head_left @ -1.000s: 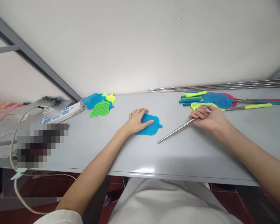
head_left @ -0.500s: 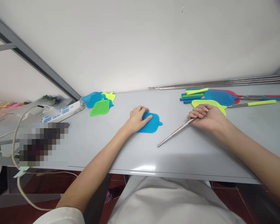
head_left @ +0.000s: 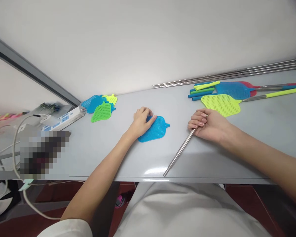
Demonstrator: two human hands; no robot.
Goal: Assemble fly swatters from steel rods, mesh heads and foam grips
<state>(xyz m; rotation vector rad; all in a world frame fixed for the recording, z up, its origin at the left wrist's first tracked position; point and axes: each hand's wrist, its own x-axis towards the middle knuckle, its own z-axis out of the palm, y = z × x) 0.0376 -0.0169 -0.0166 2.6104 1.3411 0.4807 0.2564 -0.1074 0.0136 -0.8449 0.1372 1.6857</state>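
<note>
My left hand (head_left: 143, 122) is at a blue fly swatter head (head_left: 156, 130) lying on the grey table. Its thumb rests on the mesh and the fingers curl at the far edge, gripping it; the short neck points right. My right hand (head_left: 207, 125), palm turned up, is wrapped round a thin metal telescopic rod (head_left: 179, 152). The rod slants down to the left, its bare tip near the table's front edge. Just behind that hand lies a yellow fly swatter (head_left: 222, 103) with a metal shaft and yellow grip.
Blue, green and yellow swatter heads (head_left: 101, 112) are piled at the back left, near a white power strip (head_left: 62, 119). At the back right lie coloured grip tubes (head_left: 202, 91), blue and red swatters (head_left: 233, 90) and long metal rods (head_left: 212, 76) along the wall.
My right hand has moved left and toward me, and the rod tip has swung down closer to the front edge. My left hand stays on the blue swatter head, which has turned slightly.
</note>
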